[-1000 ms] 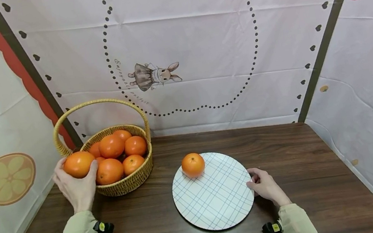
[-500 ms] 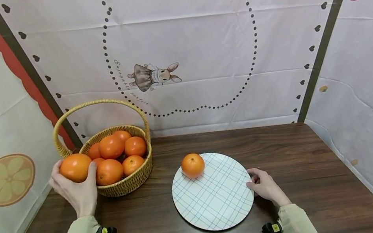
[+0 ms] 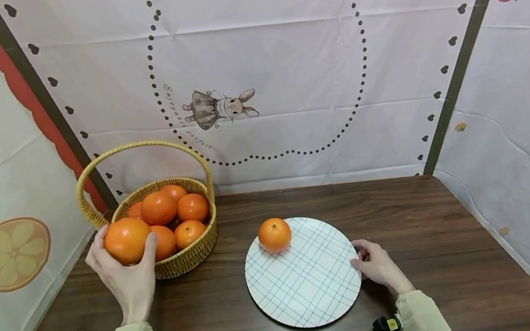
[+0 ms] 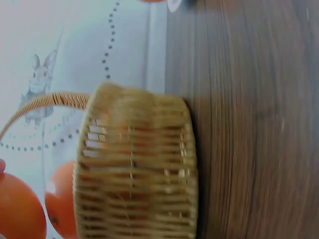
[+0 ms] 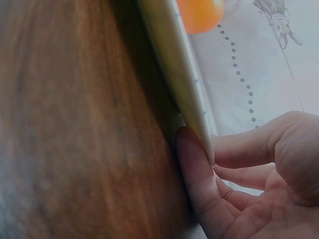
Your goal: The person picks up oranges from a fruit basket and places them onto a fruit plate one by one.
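My left hand (image 3: 129, 283) grips a large orange (image 3: 127, 241) between thumb and fingers, over the near left side of a wicker basket (image 3: 189, 260). In the left wrist view that held orange (image 4: 20, 209) shows at the lower left, beside the basket's woven wall (image 4: 137, 174). Several more oranges (image 3: 159, 207) lie in the basket under its tall arched handle. My right hand (image 3: 380, 267) pinches the right rim of a round white plate (image 3: 311, 277) with blue crossed lines; the right wrist view shows the thumb above and a finger beneath the rim. One orange (image 3: 275, 235) sits on the plate's far left part.
A dark wooden table (image 3: 204, 315) carries the basket and the plate. Behind it hangs a pale printed cloth (image 3: 282, 72) with a rabbit figure, and similar cloth walls (image 3: 517, 113) stand at both sides.
Held in my left hand, the orange shifted slightly left, then moved right and a little nearer, now overlapping an orange in the basket. My right hand and the plate stayed put.
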A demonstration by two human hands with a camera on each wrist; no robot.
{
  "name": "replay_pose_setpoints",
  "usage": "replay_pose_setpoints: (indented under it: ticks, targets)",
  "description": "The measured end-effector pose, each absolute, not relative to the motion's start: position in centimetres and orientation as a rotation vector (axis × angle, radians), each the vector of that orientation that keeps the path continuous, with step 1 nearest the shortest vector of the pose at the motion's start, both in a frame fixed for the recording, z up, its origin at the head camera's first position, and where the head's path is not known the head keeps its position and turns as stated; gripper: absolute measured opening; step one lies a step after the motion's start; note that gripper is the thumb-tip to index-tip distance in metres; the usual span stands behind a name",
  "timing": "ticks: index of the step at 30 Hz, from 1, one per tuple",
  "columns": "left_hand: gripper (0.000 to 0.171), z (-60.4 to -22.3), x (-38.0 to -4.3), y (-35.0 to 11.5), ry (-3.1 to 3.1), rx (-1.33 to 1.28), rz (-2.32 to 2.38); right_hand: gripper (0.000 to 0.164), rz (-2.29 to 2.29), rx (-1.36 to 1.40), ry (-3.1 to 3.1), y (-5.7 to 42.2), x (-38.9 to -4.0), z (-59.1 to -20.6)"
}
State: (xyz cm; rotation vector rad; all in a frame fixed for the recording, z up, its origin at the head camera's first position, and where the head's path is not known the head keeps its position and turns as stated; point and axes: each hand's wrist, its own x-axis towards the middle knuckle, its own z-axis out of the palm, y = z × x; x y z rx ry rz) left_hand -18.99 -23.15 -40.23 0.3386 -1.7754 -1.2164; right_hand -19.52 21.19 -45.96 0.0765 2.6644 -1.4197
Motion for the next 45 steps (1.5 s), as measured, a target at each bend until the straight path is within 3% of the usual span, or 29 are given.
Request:
replay_pose_setpoints:
  ticks: [20,28,45]
  targets:
    - [0.082,-40.9,-16.9,-17.0,-1.949,0.132,-1.362,0.043,-1.397,0.083,2.674,21.1,-19.3,-45.7]
    - [0.093,-40.7,-16.2,-14.9,-2.041,0.067,-1.410,0.043,-1.397,0.087,2.670,21.1,-19.4,-45.7]
    - [0.083,-41.1,-16.3,-11.0,-2.269,-0.094,-1.391,0.044,-1.405,0.075,2.663,21.1,-19.4,-45.8]
